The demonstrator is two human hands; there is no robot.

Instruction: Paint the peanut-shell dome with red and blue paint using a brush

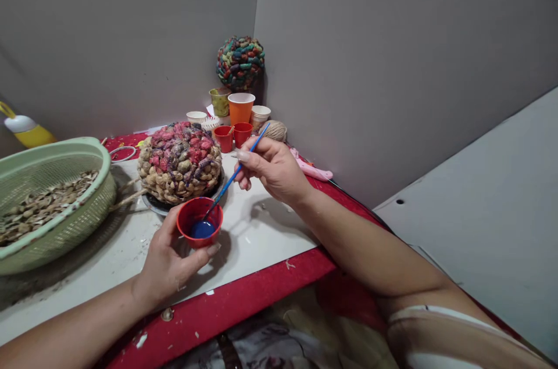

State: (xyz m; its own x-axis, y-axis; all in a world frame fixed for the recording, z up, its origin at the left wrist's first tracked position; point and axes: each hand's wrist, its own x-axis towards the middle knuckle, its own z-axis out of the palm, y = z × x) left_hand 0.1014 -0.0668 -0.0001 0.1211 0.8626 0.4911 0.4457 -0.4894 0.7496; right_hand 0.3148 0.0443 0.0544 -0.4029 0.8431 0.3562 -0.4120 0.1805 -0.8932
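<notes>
My left hand [172, 264] is wrapped round a small red cup [192, 239] with dark blue paint [202, 229] in its bottom. Between the fingertips of my right hand [272, 168] is a thin blue paintbrush [231, 178], slanting down so that its tip reaches into the cup. Just behind the cup, a ball of peanut shells [178, 162] rests on a dark plate [159, 207]. Pink and some purple colour covers its upper part, while the lower shells are plain tan.
A green plastic basket [93, 200] of shells stands at the left. Toward the back corner are two red cups [224, 139], an orange cup [241, 108], a ball of twine [276, 131] and a multicoloured ball [241, 63]. Grey walls close off the back and right.
</notes>
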